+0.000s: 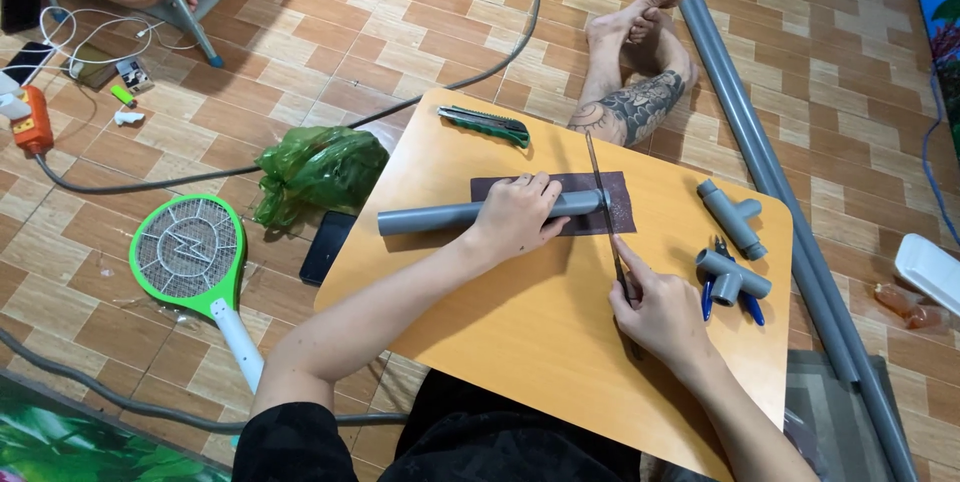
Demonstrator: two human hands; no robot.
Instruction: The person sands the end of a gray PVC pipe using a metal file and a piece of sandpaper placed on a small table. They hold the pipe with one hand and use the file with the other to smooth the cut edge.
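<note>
A grey pipe [490, 212] (plain, round) lies under the gripping left hand [515, 217]; the right hand [660, 312] pinches a saw blade [603, 207] across it.

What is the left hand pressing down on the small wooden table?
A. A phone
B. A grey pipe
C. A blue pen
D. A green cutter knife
B: the left hand lies over the grey pipe, holding it on the table, while the right hand sets a thin saw blade across the pipe's end.
</note>
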